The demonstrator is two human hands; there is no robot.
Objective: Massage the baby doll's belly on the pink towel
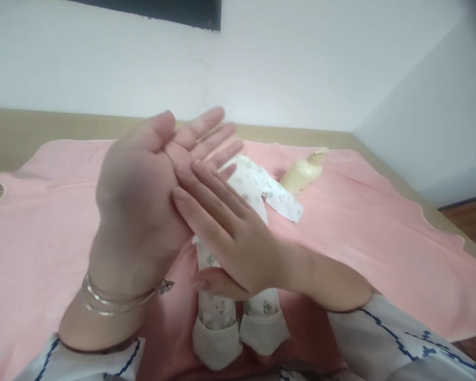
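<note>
My left hand (pixel 143 185) is raised with its palm towards me and its fingers stretched out, somewhat blurred. The flat fingers of my right hand (pixel 238 243) lie across that palm, touching it, with the thumb held apart. No object shows in either hand. Behind and below them lies a white printed baby outfit (pixel 218 312) with turned-up leg cuffs and one sleeve stretched to the right. My hands cover its middle, and I cannot tell whether a doll is inside. Beside that sleeve a pale yellow pump bottle (pixel 303 173) lies tilted.
A pink blanket (pixel 365 233) with a wavy edge is spread under the outfit and bottle, over a light wooden surface (pixel 24 124). White walls (pixel 285 63) rise at the back and right. Metal bangles (pixel 122 304) circle my left wrist.
</note>
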